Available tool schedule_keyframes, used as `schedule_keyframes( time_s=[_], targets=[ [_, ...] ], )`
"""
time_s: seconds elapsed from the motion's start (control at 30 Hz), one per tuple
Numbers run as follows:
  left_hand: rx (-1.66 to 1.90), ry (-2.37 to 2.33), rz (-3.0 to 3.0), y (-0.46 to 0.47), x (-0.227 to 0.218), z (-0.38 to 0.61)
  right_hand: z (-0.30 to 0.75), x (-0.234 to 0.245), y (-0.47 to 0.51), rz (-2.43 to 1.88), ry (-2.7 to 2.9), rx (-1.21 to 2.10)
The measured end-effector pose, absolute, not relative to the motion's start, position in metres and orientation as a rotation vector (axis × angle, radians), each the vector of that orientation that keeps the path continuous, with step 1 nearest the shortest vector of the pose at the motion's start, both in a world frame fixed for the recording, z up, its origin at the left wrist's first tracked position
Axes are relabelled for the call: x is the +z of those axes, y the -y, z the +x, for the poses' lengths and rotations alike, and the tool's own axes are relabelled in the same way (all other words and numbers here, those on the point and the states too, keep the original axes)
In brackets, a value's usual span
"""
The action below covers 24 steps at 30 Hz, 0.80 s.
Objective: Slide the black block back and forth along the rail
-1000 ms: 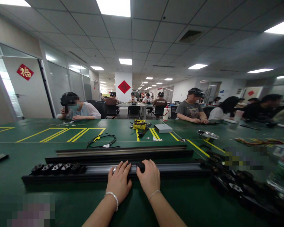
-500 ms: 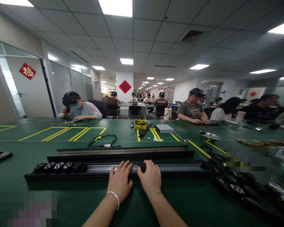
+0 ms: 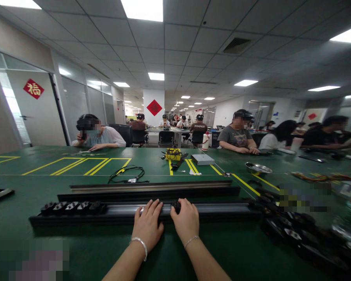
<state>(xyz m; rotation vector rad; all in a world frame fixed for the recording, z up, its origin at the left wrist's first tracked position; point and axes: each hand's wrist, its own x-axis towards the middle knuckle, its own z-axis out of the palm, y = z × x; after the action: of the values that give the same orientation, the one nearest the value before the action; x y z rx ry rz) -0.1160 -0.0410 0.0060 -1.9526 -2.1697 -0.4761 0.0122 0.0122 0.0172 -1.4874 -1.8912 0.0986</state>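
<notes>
A long black rail with a silvery channel (image 3: 216,208) lies across the green table in front of me. My left hand (image 3: 148,222) rests palm down on its middle, fingers stretched out and a little apart. Just right of it, my right hand (image 3: 185,218) has its fingers curled round a small black block (image 3: 176,207) on the rail, which the fingers partly cover. Several black socket-like modules (image 3: 71,207) sit in a row at the rail's left end.
Behind the rail lies another long black rail (image 3: 149,189). A coiled black cable (image 3: 127,173), a yellow box (image 3: 173,154), a grey box (image 3: 202,159) and a metal bowl (image 3: 258,168) stand farther back. Black parts (image 3: 304,234) are heaped at right. People sit round the table.
The right hand and the black block have shifted very slightly to the right along the rail. The left hand stays nearly in place.
</notes>
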Motion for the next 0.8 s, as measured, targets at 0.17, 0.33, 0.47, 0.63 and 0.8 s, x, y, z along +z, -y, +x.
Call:
schedule_keyframes(
  time_s=[0.17,0.33,0.47,0.63,0.8],
  targets=[
    [-0.506,2.160,-1.955,0.0406,0.0038,-0.1174,0.0121,0.0178,-0.0114,-1.472,1.882,0.126],
    [-0.546,2.138,-1.966,0.0396,0.0002,-0.1195,0.0119,0.0173,-0.0114,-1.479,1.894,0.125],
    [-0.552,2.128,-1.968,0.0396,-0.0003,-0.1197,0.0118,0.0164,-0.0117,-1.480,1.898,0.112],
    [-0.536,2.144,-1.967,0.0403,0.0023,-0.1184,0.0135,0.0162,-0.0112,-1.450,1.901,0.088],
    [-0.518,2.145,-1.976,0.0409,0.0053,-0.1171,0.0158,0.0155,-0.0137,-1.453,1.942,0.072]
  ],
)
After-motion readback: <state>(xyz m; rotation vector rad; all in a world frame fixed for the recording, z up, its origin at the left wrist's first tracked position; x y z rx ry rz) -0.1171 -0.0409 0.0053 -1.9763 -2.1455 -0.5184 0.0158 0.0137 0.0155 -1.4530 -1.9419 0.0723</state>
